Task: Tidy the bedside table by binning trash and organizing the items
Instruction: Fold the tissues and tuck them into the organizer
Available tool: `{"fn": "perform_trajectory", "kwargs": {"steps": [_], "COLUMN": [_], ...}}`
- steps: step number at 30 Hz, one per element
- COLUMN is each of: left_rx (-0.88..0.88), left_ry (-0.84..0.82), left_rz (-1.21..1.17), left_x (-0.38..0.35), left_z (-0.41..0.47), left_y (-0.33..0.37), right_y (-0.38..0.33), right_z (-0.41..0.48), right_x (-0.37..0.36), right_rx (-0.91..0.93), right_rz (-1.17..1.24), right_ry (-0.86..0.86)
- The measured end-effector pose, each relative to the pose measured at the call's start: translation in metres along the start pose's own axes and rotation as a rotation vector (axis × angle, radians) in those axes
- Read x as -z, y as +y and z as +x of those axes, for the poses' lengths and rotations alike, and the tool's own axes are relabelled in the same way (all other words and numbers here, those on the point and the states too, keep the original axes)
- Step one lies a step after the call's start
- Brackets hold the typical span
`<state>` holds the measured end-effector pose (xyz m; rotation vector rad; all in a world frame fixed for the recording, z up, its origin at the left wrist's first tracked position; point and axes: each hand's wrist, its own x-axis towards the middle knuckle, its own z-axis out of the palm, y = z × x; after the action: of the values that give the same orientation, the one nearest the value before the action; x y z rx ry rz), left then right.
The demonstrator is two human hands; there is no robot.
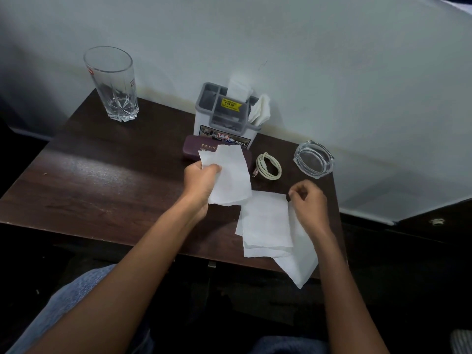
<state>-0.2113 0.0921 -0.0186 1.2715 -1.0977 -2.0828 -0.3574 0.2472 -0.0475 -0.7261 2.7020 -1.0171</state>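
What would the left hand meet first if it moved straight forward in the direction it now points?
Probably the maroon case, lying just beyond the left hand and the tissue it grips; the organizer stands behind it. Depth is hard to judge.

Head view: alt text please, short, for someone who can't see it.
A person's left hand grips a white tissue while the right hand pinches more tissues lying at the front edge of a dark wooden table. Behind stand a glass tumbler, an organizer, a maroon case, a coiled cable and a glass ashtray.
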Motion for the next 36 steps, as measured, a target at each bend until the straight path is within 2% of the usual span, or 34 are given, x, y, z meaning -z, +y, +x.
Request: {"fn": "perform_trajectory", "kwargs": {"steps": [4,6,13,15,20,26,36], "left_rx": [0.000,0.000,-0.011,-0.021,-0.036,-0.037,-0.051], "left_ry": [0.000,0.000,0.017,0.028,0.055,0.045,0.050], "left_rz": [0.005,0.011,0.008,0.010,0.005,0.000,0.000], "left_x": [-0.001,0.000,0.000,0.000,0.000,0.001,0.002], "left_z": [-0.001,-0.001,-0.002,-0.002,-0.002,-0.002,-0.002], "left_y": [0.000,0.000,0.002,0.002,0.002,0.003,0.004], "right_y": [0.005,0.003,-0.024,-0.027,-0.014,-0.017,-0.031], "right_z": [-0.004,-0.004,-0.001,-0.005,-0.008,-0.012,-0.008], "right_x": [-0.013,-0.013,0.019,0.020,0.002,-0.001,0.032], "right_rx": [0.042,0.047,-0.044,-0.055,0.024,0.053,-0.046], "right_rz": [-0.207,-0.203,0.378,0.434,-0.059,-0.186,0.277], "right_ry": [-0.036,-0.041,-0.044,-0.065,-0.176,-0.195,-0.133]}}
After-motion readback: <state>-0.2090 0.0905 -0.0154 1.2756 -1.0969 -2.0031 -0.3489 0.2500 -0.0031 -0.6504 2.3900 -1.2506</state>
